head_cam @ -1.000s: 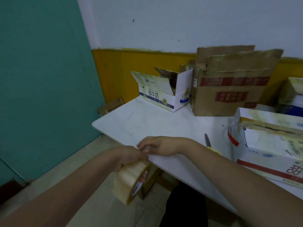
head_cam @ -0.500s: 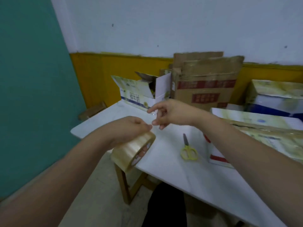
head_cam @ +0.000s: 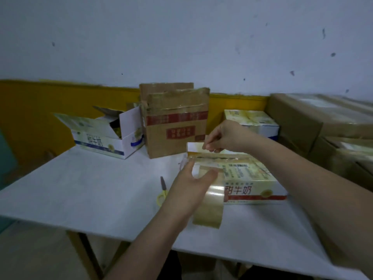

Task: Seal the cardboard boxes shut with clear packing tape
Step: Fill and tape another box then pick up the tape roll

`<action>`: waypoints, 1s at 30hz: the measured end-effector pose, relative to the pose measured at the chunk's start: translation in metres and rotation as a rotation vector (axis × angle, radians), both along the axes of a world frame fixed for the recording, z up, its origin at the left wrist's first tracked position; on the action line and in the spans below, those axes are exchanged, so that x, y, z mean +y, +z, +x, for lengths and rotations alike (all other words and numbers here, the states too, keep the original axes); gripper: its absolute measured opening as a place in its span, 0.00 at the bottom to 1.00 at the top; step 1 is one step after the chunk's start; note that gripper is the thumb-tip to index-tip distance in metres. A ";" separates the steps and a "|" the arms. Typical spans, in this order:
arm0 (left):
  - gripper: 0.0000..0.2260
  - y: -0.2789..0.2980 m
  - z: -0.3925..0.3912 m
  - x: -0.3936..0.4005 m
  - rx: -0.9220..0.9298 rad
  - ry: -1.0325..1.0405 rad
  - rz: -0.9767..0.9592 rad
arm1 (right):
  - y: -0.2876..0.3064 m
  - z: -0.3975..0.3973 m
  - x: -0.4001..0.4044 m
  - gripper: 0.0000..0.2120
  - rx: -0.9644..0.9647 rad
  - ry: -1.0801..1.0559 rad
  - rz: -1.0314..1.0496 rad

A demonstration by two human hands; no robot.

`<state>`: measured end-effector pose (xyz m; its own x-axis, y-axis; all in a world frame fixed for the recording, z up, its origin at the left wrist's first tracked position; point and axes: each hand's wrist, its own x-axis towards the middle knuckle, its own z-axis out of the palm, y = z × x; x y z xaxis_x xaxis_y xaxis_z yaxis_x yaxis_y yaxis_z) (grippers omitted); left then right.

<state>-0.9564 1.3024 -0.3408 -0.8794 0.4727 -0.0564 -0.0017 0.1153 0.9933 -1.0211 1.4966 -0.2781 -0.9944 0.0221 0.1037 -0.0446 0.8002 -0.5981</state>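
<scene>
A white and yellow milk carton box (head_cam: 248,178) with a red stripe lies on the white table (head_cam: 90,190) in front of me. My left hand (head_cam: 187,186) grips a roll of clear packing tape (head_cam: 210,207) at the box's near left corner. My right hand (head_cam: 224,137) is over the box's far top edge and pinches the pulled-out end of the tape. A strip of tape stretches between the roll and my right fingers, across the box's left end.
Yellow-handled scissors (head_cam: 162,190) lie left of my left hand. Behind stand an open white box (head_cam: 105,134), a brown box with raised flaps (head_cam: 175,122) and another milk box (head_cam: 252,122). Large brown cartons (head_cam: 323,126) are stacked at the right.
My view has swung right onto the milk box. Both hands moved from the table's left edge to the box, and my right hand has drawn tape away from the roll.
</scene>
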 end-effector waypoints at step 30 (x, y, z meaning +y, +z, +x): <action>0.17 -0.050 -0.010 0.025 -0.285 0.080 0.220 | -0.089 -0.063 0.028 0.39 0.146 -0.273 0.309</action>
